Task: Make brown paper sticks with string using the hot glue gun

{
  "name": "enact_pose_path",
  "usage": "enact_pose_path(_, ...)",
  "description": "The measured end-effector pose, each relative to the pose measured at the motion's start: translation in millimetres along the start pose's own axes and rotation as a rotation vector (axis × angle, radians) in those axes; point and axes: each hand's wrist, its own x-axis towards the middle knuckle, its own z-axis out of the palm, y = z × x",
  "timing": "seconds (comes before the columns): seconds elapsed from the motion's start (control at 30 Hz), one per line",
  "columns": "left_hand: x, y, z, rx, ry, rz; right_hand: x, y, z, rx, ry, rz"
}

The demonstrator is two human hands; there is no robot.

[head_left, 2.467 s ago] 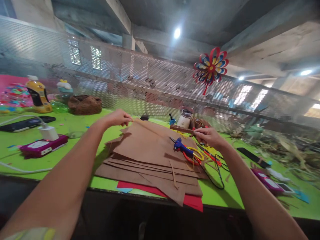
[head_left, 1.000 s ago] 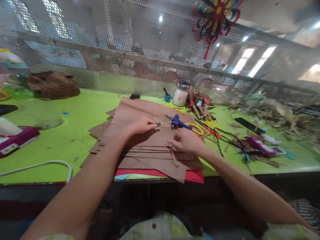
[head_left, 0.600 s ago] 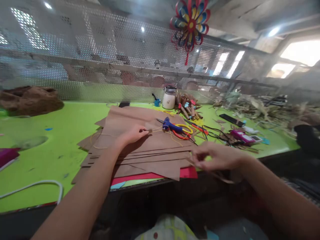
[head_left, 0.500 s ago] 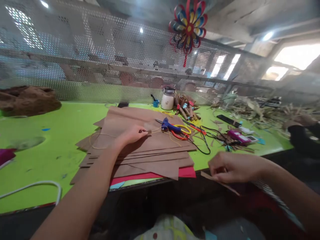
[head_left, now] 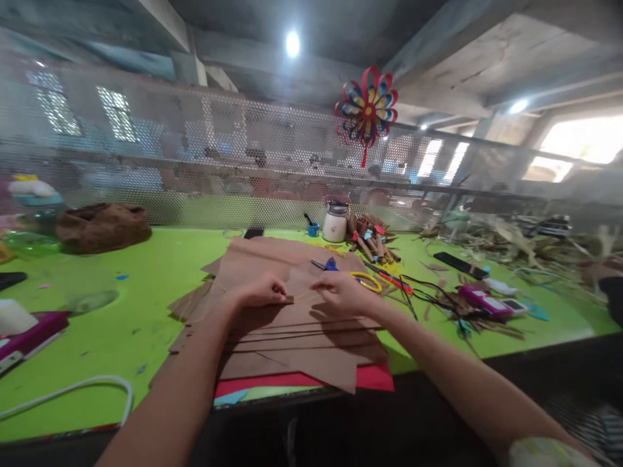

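Over a stack of brown paper sheets (head_left: 272, 259), my left hand (head_left: 260, 290) is closed in a pinch on a small brown paper piece (head_left: 289, 299). A thin yellow string (head_left: 305, 296) runs from it to my right hand (head_left: 343, 293), whose thumb and fingertips pinch the string. Behind my right hand, a blue tool (head_left: 331, 264) and a yellow scissor handle (head_left: 370, 281) lie on the stack, partly hidden. A red sheet (head_left: 374, 376) shows under the stack's front edge.
On the green table (head_left: 146, 311) stand a lidded jar (head_left: 335, 222) and a small blue pot (head_left: 313, 229). Rolled brown paper pieces (head_left: 372, 243), black cable (head_left: 438, 295), a phone (head_left: 460, 265) and a purple box (head_left: 479, 300) lie to the right. A brown bag (head_left: 104, 227) sits at left.
My right hand has come from beyond the table's front edge to the string over the stack. The brown strip it held is out of sight. My head view has tilted up.
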Motion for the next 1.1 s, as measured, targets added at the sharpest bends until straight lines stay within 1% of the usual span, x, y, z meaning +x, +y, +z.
enact_pose_path(0.07, -0.5, -0.3, -1.2, 0.064, -0.004, -0.010, 14.7, 1.4, 29.6, -0.043, 0.018, -0.111)
enact_pose_path(0.13, 0.2, 0.2, -1.7, 0.126, -0.007, -0.008, 17.9, 0.8, 51.3, -0.062, 0.015, -0.224)
enact_pose_path(0.17, 0.6, 0.7, -1.7, 0.141, -0.009, -0.010, 16.4, 0.8, 58.4, -0.066, 0.016, -0.260)
enact_pose_path(0.23, 1.1, 1.8, -1.4, 0.143, -0.016, -0.015, 10.5, 2.5, 65.8, -0.072, 0.030, -0.280)
enact_pose_path(0.33, 1.0, 3.6, -0.4, 0.142, -0.028, -0.029, 2.7, 8.5, 66.9, -0.091, 0.047, -0.242)
enact_pose_path(0.47, 1.1, 6.6, 1.3, 0.152, -0.023, -0.041, 0.2, 13.5, 66.4, -0.096, 0.064, -0.211)
enact_pose_path(0.57, 2.4, 8.6, 2.2, 0.144, -0.012, -0.055, 0.9, 13.5, 67.6, -0.052, 0.072, -0.190)
enact_pose_path(0.77, 3.0, 7.9, 3.7, 0.068, -0.004, -0.090, 1.6, 13.5, 66.3, 0.070, 0.098, -0.063)
enact_pose_path(1.0, -3.5, 7.7, 3.8, 0.087, -0.019, -0.102, -1.9, 3.0, 67.3, 0.132, 0.076, -0.038)
enact_pose_path(1.1, -3.3, 3.9, 5.0, 0.099, -0.025, -0.101, -0.5, 5.1, 66.0, 0.183, 0.132, -0.004)
